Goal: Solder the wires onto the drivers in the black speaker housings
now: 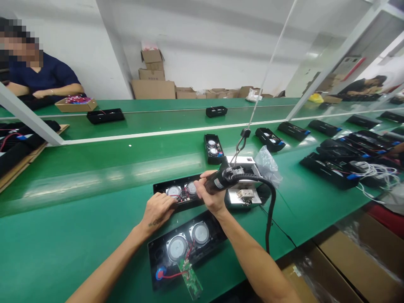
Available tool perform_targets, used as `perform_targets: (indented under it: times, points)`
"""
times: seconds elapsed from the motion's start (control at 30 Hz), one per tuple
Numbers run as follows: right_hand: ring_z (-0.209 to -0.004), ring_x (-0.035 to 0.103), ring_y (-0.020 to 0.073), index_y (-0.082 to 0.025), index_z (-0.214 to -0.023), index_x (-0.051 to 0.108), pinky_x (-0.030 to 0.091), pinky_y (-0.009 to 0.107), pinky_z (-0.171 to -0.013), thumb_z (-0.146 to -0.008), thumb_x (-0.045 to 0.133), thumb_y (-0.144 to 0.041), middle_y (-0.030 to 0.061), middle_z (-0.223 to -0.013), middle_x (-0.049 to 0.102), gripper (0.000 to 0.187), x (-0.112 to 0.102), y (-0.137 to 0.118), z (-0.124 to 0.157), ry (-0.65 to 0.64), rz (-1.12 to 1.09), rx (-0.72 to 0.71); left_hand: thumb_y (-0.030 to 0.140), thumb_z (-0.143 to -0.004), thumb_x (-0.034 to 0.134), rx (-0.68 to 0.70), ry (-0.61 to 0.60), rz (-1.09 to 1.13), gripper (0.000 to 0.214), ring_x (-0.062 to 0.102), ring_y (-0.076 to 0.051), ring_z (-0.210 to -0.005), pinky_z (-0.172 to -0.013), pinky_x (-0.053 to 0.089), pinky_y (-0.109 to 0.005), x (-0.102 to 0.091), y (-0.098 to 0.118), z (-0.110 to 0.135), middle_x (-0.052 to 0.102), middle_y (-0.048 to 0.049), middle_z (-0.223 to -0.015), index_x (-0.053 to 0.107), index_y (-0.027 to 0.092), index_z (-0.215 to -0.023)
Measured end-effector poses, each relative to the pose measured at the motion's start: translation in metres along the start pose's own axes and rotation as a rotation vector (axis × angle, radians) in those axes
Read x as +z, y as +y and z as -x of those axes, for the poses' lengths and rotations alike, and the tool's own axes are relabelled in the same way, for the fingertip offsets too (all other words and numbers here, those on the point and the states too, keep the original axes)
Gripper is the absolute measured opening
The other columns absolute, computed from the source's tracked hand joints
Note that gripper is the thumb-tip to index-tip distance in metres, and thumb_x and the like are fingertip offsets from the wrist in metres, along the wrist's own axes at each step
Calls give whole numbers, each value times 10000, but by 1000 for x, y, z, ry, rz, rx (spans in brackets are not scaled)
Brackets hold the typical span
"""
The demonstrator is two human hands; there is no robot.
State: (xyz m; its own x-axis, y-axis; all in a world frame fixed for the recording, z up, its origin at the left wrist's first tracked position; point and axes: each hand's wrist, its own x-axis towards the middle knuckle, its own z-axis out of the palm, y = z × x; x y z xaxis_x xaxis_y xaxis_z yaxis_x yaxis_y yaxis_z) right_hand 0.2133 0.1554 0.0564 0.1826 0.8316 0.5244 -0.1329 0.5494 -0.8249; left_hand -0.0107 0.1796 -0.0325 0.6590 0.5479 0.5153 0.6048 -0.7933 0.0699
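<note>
- The black oblong speaker housing [181,193], open side up with two round silver drivers showing, lies on the green bench [78,210] straight ahead of you. Its long axis runs left to right and rises a little toward the right.
- Your left hand [158,209] sits at its left end. The fingers [168,201] lie side by side over the near edge, pressing down rather than wrapped round it.
- Your right hand [212,194] is at the housing's right end, just above it, and is the nearer one to the drivers. Its fingers [205,185] are clamped round the black electric screwdriver [221,179].
- The screwdriver lies almost level, pointing left toward the housing. Your hand hides its tip, so contact cannot be told.
- A cord and hook [243,136] hold the tool from above, and a black hose [271,202] loops off its rear.
- Just right of the hand stands a silver metal box [243,195].
- Nearer you lies a second black housing [186,248] with a green circuit board [191,280] on red wires.
</note>
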Motion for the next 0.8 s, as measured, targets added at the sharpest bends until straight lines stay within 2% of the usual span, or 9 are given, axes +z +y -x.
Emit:
perform_targets:
  times: [0.2,0.37,0.53,0.7,0.8]
  points:
    - [-448,492,87,-252,-917,524,463,257,-474,-862,730,-288,-98,-591,521,215,2,-3,4,-37,96,-28,241,-973,582,1,-20,25,109,621,-200,-734,-704,424,-372,-3,0,-1,755,-40,-844,686,214,-956]
    - [-605,592,151,-254,-855,565,578,347,-626,-805,756,-271,-27,-697,584,198,2,-4,6,-23,265,-106,244,-961,593,-23,-33,40,104,623,-201,-736,-712,422,-369,-2,-1,-1,757,-38,-848,695,224,-963]
    - [-698,606,177,-250,-790,590,592,386,-734,-736,837,-284,-3,-750,593,255,0,7,7,8,227,4,309,-958,626,-40,-38,42,111,644,-205,-755,-718,430,-355,1,-9,-3,758,-41,-861,705,231,-970]
    - [-611,561,163,-246,-763,578,565,354,-640,-712,860,-365,-15,-660,594,310,15,12,1,5,175,30,313,-934,630,-44,-15,27,115,659,-201,-727,-691,443,-335,-2,-12,-8,753,-41,-812,719,239,-935]
    - [-501,504,127,-237,-875,601,514,308,-546,-760,822,-442,-60,-585,557,323,14,0,-7,4,139,37,312,-917,616,-38,3,18,127,665,-205,-713,-672,454,-333,-5,-10,-10,755,-43,-795,720,240,-919]
